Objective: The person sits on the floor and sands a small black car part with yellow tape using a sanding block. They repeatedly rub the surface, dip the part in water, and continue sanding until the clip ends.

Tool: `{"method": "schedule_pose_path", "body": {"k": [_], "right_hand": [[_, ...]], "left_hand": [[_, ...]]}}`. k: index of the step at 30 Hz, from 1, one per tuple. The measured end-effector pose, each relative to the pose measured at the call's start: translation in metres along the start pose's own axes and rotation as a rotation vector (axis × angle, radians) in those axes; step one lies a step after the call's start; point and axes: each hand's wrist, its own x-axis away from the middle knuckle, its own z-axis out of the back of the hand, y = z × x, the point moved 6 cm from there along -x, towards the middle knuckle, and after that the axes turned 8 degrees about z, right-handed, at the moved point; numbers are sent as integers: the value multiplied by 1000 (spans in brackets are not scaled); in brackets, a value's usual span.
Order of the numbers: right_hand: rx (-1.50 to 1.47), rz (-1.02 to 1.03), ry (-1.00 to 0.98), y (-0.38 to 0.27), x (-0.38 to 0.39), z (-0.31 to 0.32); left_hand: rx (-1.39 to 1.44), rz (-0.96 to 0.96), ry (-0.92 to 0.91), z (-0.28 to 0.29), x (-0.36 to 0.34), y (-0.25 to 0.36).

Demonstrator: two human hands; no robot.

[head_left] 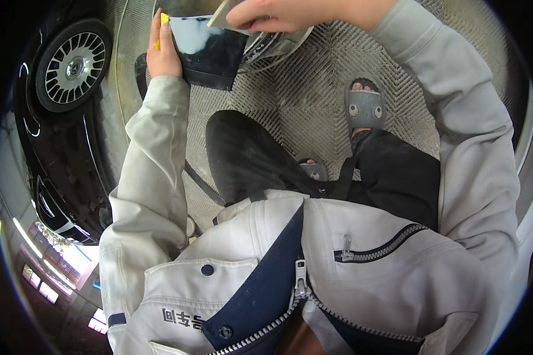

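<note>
At the upper left my left hand [163, 58] is closed on the edge of a flat black board [214, 62]. Pale bluish-white paste [189, 36] is spread over the board's far part, and a small yellow dab [164, 19] sits at its corner by my fingers. More yellow marks a finger of that hand. My right hand [265, 15] grips a thin, pale flat spreader [221, 14] over the board's far right corner. The spreader's edge is close to the paste; whether it touches I cannot tell. The upper edge of the picture cuts off part of the spreader.
A dark car [71, 154] with a multi-spoke wheel [74, 67] stands along the left. Beyond the board is a round, partly hidden object [278, 52] with a pale rim. My feet, in grey sandals [366, 109], are on a ribbed floor [302, 94].
</note>
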Motion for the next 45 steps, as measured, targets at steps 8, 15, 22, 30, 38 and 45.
{"method": "schedule_pose_path", "body": {"k": [8,15,22,30,38,45], "right_hand": [[-40,2,20,1,-1,-9],[-96,29,96,-13,-2,-7],[-93,145,28,-23,-21,-17],[-53,190,18,-18,-20,-23],[-63,135,-1,-15,-23,-13],[-52,122,-10,-10,-14,-13]], "left_hand": [[-3,21,9,1,2,0],[-22,-27,29,-3,4,7],[-85,-7,53,-1,8,1],[896,-157,-380,-10,-8,-12],[-17,-28,-52,2,1,4],[-87,-60,-26,2,-2,-1]]}}
